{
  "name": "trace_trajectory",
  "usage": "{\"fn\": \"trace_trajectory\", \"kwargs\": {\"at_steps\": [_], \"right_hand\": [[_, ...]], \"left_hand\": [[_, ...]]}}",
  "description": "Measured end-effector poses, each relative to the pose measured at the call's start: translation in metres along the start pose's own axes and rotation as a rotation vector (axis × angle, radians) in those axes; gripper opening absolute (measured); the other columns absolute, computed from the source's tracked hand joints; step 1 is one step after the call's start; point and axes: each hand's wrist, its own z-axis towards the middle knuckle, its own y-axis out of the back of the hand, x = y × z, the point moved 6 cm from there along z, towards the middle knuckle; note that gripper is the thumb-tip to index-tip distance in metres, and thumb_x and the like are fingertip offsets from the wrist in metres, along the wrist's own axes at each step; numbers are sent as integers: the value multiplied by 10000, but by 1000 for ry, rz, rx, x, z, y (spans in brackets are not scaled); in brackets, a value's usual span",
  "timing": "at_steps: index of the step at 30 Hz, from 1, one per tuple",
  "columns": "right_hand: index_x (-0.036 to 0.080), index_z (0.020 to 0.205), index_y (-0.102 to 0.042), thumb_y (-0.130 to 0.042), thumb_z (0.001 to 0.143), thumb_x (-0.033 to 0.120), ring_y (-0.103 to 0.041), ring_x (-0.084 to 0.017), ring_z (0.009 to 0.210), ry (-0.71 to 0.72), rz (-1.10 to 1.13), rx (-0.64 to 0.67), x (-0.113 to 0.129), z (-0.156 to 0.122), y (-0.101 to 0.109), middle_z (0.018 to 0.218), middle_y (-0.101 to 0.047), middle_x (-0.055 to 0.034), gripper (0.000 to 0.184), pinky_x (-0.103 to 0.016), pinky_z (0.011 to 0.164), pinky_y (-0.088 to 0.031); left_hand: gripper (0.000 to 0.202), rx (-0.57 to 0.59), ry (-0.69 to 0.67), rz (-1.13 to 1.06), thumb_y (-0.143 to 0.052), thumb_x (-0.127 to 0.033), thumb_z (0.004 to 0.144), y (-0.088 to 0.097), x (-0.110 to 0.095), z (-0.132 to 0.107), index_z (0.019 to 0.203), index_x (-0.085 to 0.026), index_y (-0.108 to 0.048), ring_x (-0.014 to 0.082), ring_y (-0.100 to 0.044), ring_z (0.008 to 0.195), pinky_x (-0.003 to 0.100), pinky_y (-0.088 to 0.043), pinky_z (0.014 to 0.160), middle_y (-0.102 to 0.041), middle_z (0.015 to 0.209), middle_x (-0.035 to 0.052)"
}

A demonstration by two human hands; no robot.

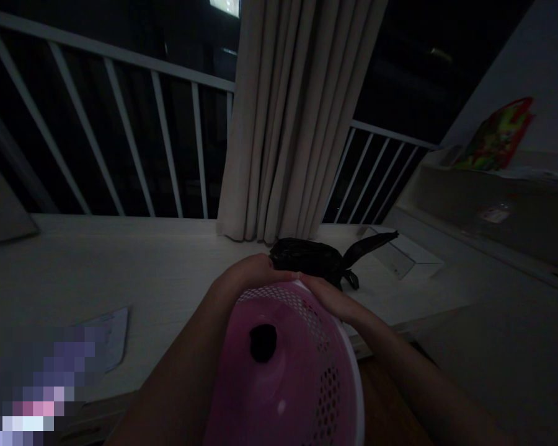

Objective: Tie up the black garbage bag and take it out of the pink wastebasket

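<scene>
A pink plastic basket (279,396) with a perforated wall and a pale rim is in the lower middle, its open side facing me. Inside it sits a small dark item (263,342), too dim to name. At the far rim, my left hand (253,271) is closed over the edge from the left. My right hand (328,296) holds the same rim from the right, so the fingertips of both hands nearly meet. Just behind my hands lies a black plastic bag (309,255) with its knotted ends sticking out to the right.
Beyond the pale ledge (167,254) hang a beige curtain (292,124) and a white railing (153,139). A white box (409,257) lies to the right, and a flat pale item (116,337) to the left. A red-green bag (500,136) stands on the right-hand shelf.
</scene>
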Motion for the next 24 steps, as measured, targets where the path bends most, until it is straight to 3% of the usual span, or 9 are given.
{"fn": "trace_trajectory", "kwargs": {"at_steps": [6, 11, 18, 24], "right_hand": [[207, 968, -661, -398, 836, 539, -561, -199, 966, -56, -87, 4, -7, 6, 6, 999, -652, -33, 444, -405, 968, -340], [136, 827, -649, -288, 871, 553, -582, -195, 836, -167, -261, -26, -6, 17, 13, 844, -656, -76, 553, -388, 886, -406], [159, 1017, -617, -296, 898, 446, -561, -207, 987, -14, -312, 156, 4, 29, -6, 1038, -637, -79, 447, -392, 961, -363], [163, 992, -622, -286, 907, 395, -572, -204, 959, -29, -286, 143, 1, 29, -7, 1025, -642, -68, 417, -385, 918, -393]], "left_hand": [[666, -10, -20, 11, -459, -787, 560, 2, -2, 0, 702, -167, -654, 192, -602, 635, 263, -370, 511, -681, 721, 62], [669, 2, -11, 41, -442, -781, 577, 2, -2, 3, 724, -166, -661, 197, -607, 638, 271, -375, 511, -683, 735, 66], [663, 7, 13, 44, -468, -762, 570, 1, 3, 9, 761, -158, -665, 226, -613, 678, 284, -380, 527, -688, 764, 81], [640, 16, 24, 31, -460, -761, 574, 2, 5, 11, 741, -177, -661, 225, -617, 691, 278, -387, 536, -695, 760, 66]]}}
